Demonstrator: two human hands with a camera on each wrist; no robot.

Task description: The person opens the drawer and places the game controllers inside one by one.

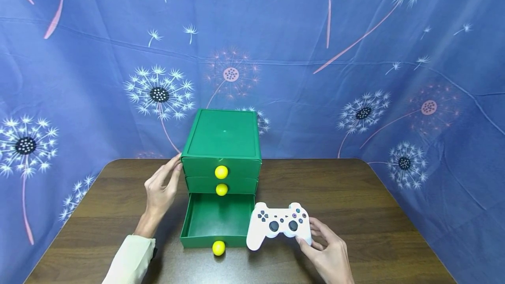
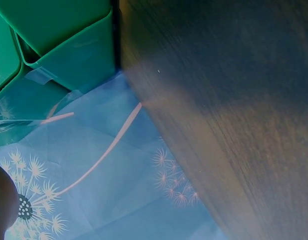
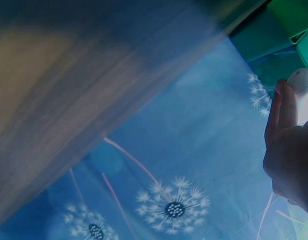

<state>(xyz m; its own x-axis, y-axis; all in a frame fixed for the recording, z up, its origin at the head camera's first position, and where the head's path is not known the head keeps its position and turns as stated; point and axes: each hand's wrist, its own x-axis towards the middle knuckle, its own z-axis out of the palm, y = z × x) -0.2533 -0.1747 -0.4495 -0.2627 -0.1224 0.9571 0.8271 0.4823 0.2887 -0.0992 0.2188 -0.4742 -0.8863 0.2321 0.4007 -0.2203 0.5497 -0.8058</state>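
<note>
A white game controller [image 1: 281,222] is held up at the front right of the open drawer, its buttons and two black sticks facing the head camera. My right hand [image 1: 325,249] pinches its right grip between thumb and fingers. In the right wrist view, that hand [image 3: 291,145] is at the right edge, beside a white end of the controller [image 3: 303,80]. My left hand [image 1: 159,192] rests its extended fingers on the left side of a green drawer cabinet [image 1: 222,139]. The bottom drawer [image 1: 215,242] is pulled out, its inside bare; the two drawers above are closed.
Yellow ball knobs, such as the top one [image 1: 221,172], stick out from each drawer front. The cabinet stands on a dark wooden table [image 1: 375,231]. Behind it hangs a blue cloth [image 1: 292,113] with dandelion prints, reaching down past the table's sides.
</note>
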